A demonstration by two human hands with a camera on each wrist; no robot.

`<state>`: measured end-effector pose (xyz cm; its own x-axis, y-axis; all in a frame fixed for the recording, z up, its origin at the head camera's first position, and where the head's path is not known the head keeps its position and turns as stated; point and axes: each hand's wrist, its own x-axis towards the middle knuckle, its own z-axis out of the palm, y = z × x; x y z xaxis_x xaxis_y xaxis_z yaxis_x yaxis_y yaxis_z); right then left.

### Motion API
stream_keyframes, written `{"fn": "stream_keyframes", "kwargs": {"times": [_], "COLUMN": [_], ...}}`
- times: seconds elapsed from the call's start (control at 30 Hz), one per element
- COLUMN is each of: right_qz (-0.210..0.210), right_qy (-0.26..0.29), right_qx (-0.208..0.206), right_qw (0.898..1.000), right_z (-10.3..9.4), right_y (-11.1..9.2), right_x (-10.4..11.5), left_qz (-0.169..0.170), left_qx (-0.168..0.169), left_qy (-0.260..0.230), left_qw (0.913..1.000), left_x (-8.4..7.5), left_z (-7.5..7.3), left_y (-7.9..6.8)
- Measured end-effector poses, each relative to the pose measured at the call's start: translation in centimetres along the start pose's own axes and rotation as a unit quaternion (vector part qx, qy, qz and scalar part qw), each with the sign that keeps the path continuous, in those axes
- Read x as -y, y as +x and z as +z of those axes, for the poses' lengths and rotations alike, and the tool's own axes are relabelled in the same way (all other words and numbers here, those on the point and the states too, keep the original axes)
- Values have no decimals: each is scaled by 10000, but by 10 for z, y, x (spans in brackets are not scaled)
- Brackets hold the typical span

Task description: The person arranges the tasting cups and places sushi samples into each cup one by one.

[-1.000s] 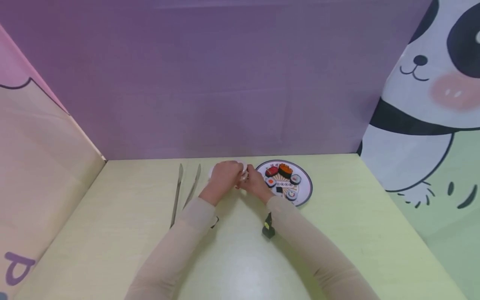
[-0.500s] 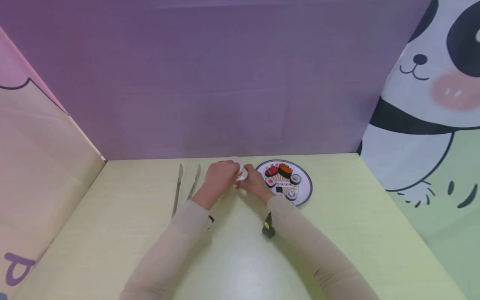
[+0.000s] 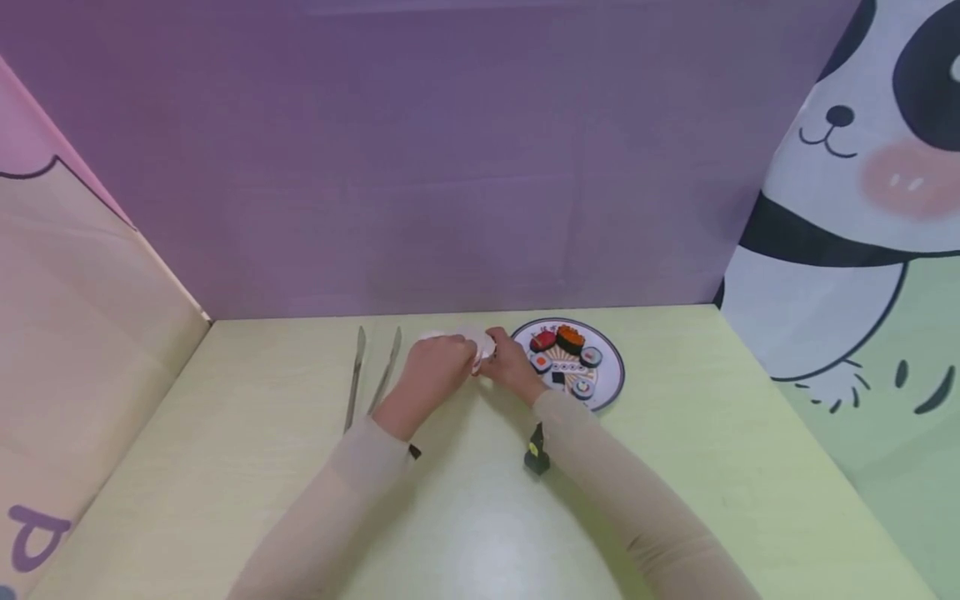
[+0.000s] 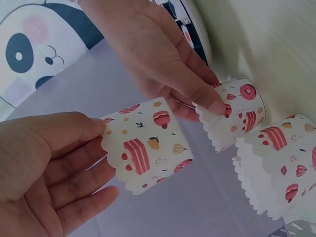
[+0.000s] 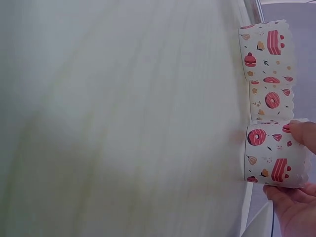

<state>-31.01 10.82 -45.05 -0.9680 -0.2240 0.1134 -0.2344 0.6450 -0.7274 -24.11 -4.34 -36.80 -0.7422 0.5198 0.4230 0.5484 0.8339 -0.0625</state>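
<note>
My left hand pinches a white paper baking cup at its scalloped rim, thumb on the near side. Red cakes and doughnuts are printed on the cup. Just to the right, my right hand grips a second baking cup of the same print between thumb and fingers. A third baking cup stands beside these, at the lower right of the left wrist view. The head view shows only white slivers of the cups, mostly hidden behind the hands.
Right of the hands lies a round plate with a dark rim and sushi-like pieces. Two slim knives lie on the left, near the left forearm. A purple backdrop rises behind the table's far edge.
My left hand has shifted left and slightly nearer the body. The white cup that showed above the hands half a second ago now sits lower between them. My right hand stays nearly still.
</note>
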Motion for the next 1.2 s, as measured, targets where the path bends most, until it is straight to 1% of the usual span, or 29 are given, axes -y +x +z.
{"fn": "stream_keyframes", "kwargs": {"times": [0.13,0.27,0.47,0.63,0.7,0.8,0.93,1.03,1.2], "right_qz": [-3,97,92,147,194,152,50,55,132], "right_qy": [-81,-121,-137,-149,-117,-30,222,405,504], "right_qx": [-13,50,42,65,81,72,65,100,136], "right_qw": [10000,9999,9999,9998,9997,9999,9997,9991,9985], "right_z": [0,0,0,0,0,1,1,1,0], "right_y": [0,1,3,3,3,3,2,1,-1], "right_x": [0,1,0,0,0,1,0,0,1], "left_qz": [55,122,298,362,418,509,548,537,586], "left_qx": [-36,-24,1,74,100,155,345,590,798], "left_qy": [-51,-56,-73,-270,-277,-268,-376,-510,-909], "left_qw": [10000,9999,9995,9990,9987,9982,9972,9955,9909], "left_x": [-3,-7,-11,-12,-12,-12,-13,-14,-14], "left_z": [-1,-4,-6,-2,1,6,10,14,25], "left_y": [-6,-12,-16,-19,-20,-22,-24,-25,-28]}}
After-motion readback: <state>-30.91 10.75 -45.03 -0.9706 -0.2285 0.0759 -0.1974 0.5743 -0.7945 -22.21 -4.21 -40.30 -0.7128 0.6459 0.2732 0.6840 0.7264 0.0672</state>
